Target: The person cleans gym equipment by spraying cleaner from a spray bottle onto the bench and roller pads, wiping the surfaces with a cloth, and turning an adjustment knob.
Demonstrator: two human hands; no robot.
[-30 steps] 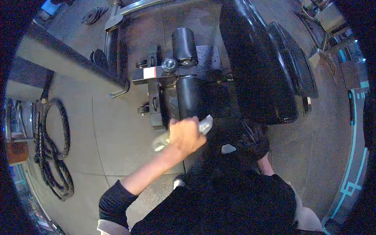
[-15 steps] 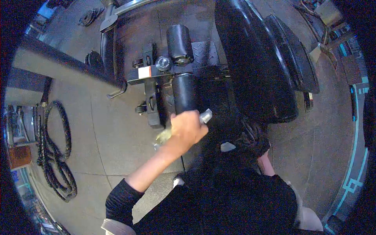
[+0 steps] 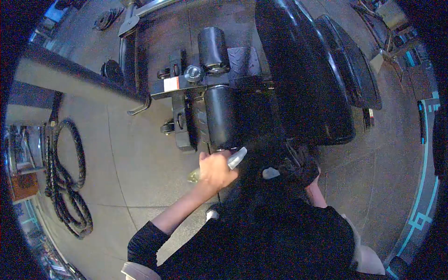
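Observation:
My left hand is closed around a pale object whose whitish end sticks out on the right. A yellow-green part shows on its other side; its kind is unclear. This hand is at the near end of a black padded roller. A second black roller lies beyond it on the same machine. On the right, beside the black padded seat, my right hand is mostly lost in dark material. Its wrist shows, but its fingers do not.
A round black knob sits on the machine's crossbar, with small wheels on the base. To the left lies a coiled black rope. A thick grey metal beam crosses the upper left. A small white piece shows near my right hand.
My left hand has moved towards me, down from the side of the near roller to its end, with the pale object still in it. My right hand has barely moved.

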